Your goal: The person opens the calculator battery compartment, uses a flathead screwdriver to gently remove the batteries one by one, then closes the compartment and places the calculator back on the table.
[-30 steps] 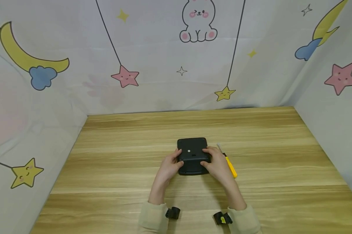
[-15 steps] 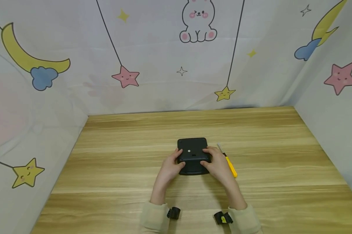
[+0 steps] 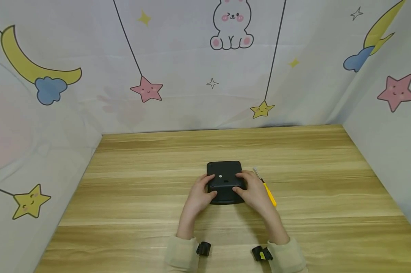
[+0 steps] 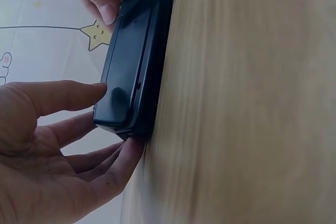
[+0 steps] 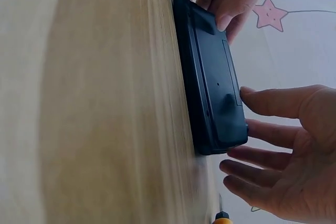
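Observation:
A black plastic device (image 3: 224, 168), with the look of a desk calculator turned face down, lies on the table. Its back has a raised wedge-shaped part, a small pale round spot and a dark slot. My left hand (image 3: 198, 195) holds its left side, thumb on the raised part's sloping front and fingers about the side and top. At the opposite side, my right hand (image 3: 254, 191) grips with thumb and fingers likewise spread around the raised part. In the right wrist view, some lower fingers of the right hand (image 5: 294, 150) stand off the casing. The device's face is hidden.
A screwdriver (image 3: 268, 193) with a yellow handle lies just right of my right hand. The wood-grain table (image 3: 140, 182) is bordered by a white printed cloth (image 3: 185, 64) at the back and both sides. Black wrist mounts (image 3: 203, 248) sit at the cuffs.
My left hand has slid slightly to the right, its thumb and finger reaching further over the device. The right hand, the device and the screwdriver have stayed almost still.

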The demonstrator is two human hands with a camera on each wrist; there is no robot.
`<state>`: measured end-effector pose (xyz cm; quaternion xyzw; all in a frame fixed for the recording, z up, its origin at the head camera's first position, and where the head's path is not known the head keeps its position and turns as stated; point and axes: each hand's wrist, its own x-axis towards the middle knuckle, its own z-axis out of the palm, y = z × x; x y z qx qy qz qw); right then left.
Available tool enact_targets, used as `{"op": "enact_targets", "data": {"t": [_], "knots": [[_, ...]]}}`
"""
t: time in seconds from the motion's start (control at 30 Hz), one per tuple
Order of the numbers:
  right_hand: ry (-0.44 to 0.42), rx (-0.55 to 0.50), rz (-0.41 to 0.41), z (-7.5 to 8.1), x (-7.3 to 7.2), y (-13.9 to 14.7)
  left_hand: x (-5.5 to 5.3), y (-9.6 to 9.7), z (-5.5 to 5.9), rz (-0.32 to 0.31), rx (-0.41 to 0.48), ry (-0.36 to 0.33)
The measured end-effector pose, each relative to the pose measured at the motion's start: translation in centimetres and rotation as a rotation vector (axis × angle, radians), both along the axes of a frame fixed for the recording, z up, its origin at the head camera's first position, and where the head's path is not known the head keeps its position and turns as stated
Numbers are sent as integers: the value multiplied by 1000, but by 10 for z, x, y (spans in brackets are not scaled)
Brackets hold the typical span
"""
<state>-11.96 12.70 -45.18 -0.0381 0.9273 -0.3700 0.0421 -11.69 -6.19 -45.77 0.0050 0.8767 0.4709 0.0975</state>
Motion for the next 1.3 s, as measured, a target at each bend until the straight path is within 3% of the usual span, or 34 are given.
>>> {"op": "enact_targets", "data": {"t": [0.63,1.0,1.3], "knots": [[71,25,125,-1,-1,-7,1,0,-3,7,10,15],[65,50,151,-1,-1,-8,0,2,-3,13,25,25],[109,101,174,-2,-1,-9,0,1,-3,13,21,16]]}}
